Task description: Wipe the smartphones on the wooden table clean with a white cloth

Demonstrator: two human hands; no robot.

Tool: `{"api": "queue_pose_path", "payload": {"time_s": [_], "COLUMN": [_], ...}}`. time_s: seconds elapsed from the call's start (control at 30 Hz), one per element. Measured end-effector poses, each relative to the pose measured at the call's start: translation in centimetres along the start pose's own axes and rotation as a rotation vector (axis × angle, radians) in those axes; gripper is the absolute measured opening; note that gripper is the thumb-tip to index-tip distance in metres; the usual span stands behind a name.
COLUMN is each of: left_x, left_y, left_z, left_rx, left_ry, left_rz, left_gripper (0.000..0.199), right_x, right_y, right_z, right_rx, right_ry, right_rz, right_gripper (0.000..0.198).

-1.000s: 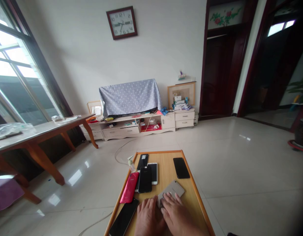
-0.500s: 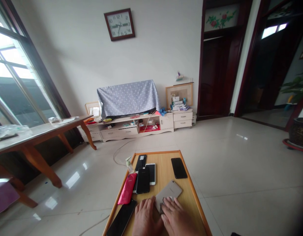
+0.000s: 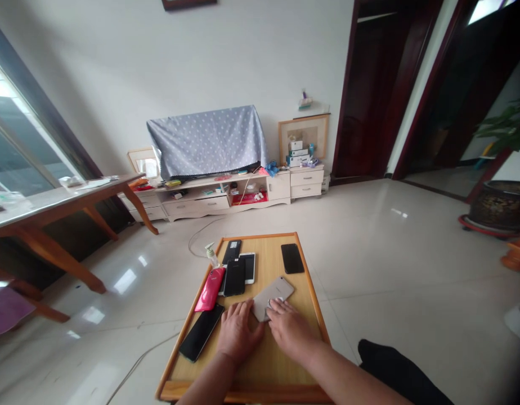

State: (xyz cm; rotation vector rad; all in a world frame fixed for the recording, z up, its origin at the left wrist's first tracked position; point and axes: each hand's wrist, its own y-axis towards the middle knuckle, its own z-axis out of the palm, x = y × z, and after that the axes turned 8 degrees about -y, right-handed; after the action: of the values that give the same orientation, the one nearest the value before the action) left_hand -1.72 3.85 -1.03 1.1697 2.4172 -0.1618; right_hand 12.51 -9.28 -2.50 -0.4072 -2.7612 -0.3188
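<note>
A gold-grey smartphone lies back up and slanted on a small wooden table. My left hand steadies its lower left corner, thumb and fingers at the edges. Fingers of my right hand press on the phone's lower back, over a small pale cloth that is mostly hidden. Left of my hands lie a black phone and a pink phone. Behind these, another black phone overlaps a white phone.
A pump bottle stands at the table's left edge beside a dark phone. One more black phone lies at the far right. Raised wooden edging borders the tabletop. A cable runs over the floor.
The view has tilted down, so more of my forearms and the table's near edge show. My right hand has shifted slightly on the phone's back; the phones keep their places.
</note>
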Motion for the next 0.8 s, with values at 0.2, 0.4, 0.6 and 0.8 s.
{"api": "queue_pose_path", "payload": {"time_s": [0.2,0.4,0.6,0.8], "left_x": [-0.5,-1.0,-1.4,-1.5], "left_y": [-0.1,-0.2,-0.2,-0.1], "left_z": [0.2,0.1,-0.2,-0.5], "left_rx": [0.028,0.040,0.060,0.075], "left_ry": [0.024,0.044,0.072,0.117], "left_rz": [-0.007,-0.006,-0.015,-0.003], "left_gripper": [0.054,0.053,0.053,0.056], "right_x": [-4.9,-6.7,-6.0,-5.7], "right_y": [1.3,1.9,1.6,1.7], "right_z": [-1.1,-1.5,-1.9,-1.5], "right_rx": [-0.014,-0.037,-0.065,-0.095], "right_ry": [-0.004,0.001,0.014,0.065], "right_rz": [0.178,0.276,0.305,0.263], "right_gripper": [0.038,0.031,0.032,0.029]}}
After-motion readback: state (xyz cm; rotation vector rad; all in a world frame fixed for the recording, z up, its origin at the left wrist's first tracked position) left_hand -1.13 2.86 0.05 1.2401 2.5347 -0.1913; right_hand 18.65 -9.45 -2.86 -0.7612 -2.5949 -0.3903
